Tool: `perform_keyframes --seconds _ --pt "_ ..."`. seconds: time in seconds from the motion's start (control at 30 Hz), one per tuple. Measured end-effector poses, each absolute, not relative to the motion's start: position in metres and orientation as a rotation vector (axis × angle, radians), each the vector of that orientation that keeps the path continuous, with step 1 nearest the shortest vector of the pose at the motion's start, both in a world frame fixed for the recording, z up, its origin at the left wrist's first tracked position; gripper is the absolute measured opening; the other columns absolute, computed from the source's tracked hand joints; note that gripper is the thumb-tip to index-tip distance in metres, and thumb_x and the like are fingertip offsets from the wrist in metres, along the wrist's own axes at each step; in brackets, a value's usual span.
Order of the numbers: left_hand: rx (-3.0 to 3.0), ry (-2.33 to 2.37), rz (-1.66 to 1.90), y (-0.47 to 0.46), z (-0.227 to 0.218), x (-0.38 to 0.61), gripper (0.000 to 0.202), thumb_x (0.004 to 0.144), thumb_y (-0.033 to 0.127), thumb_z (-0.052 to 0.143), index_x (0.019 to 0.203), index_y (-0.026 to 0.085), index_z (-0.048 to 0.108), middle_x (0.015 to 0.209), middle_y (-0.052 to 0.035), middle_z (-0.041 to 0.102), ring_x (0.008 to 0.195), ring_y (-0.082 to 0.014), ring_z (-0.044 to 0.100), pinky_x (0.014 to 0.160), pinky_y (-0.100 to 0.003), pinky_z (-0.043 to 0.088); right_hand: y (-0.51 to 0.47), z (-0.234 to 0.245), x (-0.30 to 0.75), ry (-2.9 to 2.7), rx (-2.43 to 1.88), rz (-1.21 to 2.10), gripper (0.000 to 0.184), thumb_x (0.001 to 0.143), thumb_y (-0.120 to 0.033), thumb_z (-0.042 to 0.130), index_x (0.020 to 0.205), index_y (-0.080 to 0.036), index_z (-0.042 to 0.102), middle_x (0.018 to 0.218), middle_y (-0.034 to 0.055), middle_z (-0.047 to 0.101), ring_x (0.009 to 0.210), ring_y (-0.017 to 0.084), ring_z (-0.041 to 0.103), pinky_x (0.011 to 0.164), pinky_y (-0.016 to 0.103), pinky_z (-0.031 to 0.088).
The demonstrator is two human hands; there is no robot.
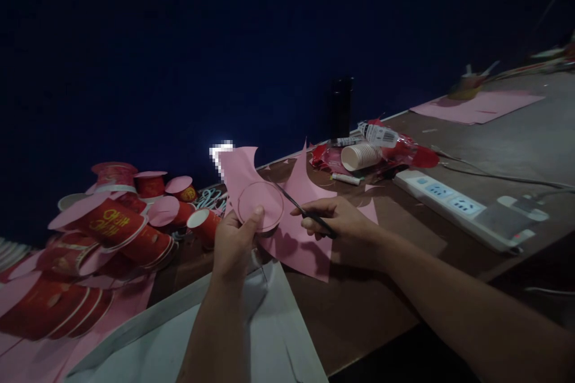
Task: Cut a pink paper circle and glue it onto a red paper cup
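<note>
My left hand (238, 236) pinches a sheet of pink paper (238, 167), its thumb pressed on the lower part of a drawn circle (259, 198). The sheet's outer edges are cut into curves and points. In my right hand (335, 218) are dark-handled scissors (291, 198), fingers closed around the handle. Their thin blades point up and left over the right edge of the circle, against the paper. Whether the blades are apart is hard to see. A larger cut part of pink paper (305, 251) hangs below and right of the circle, under the right hand.
Red paper cups with pink discs (112, 221) pile up on the left. A power strip (458, 209) with a plugged-in adapter lies right. Behind are a sleeve of white cups (359, 157) and a glue stick (345, 179). White sheets (278, 323) lie in front; more pink paper (480, 106) lies far right.
</note>
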State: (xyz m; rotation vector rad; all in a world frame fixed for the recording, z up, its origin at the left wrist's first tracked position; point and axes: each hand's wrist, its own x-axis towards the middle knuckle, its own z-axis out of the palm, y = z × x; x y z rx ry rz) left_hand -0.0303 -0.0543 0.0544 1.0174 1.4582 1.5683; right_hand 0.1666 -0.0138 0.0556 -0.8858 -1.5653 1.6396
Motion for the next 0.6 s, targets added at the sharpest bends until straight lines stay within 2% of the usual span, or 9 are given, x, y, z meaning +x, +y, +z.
perform_keyframes --seconds 0.2,0.43,0.6 --pt "1.06 1.385 1.552 -0.054 0.051 -0.03 0.04 0.065 0.039 0.071 0.093 0.011 0.066 0.075 -0.0067 0.067 0.075 -0.0192 0.063 0.069 -0.029 0.05 -0.013 0.054 0.167 -1.571 -0.843 1.65 0.045 0.064 -0.037 0.075 0.102 -0.013 0.069 0.071 0.0027 0.062 0.06 0.01 0.053 0.057 0.024 0.044" --pt "1.004 1.395 1.574 -0.054 0.053 -0.028 0.038 0.062 0.037 0.073 0.089 0.011 0.066 0.059 -0.0022 0.061 0.06 -0.0153 0.059 0.058 -0.025 0.048 -0.011 0.052 0.168 -1.585 -0.863 1.654 0.049 0.064 -0.039 0.075 0.105 -0.013 0.068 0.071 0.0029 0.062 0.059 0.01 0.052 0.055 0.023 0.042" --pt "0.99 1.388 1.585 -0.054 0.054 -0.028 0.034 0.063 0.035 0.073 0.086 0.011 0.066 0.047 0.0034 0.05 0.05 -0.0115 0.053 0.053 -0.022 0.045 -0.017 0.06 0.168 -1.573 -0.889 1.616 0.045 0.065 -0.037 0.073 0.102 -0.011 0.07 0.071 0.0038 0.063 0.059 0.01 0.052 0.054 0.023 0.043"
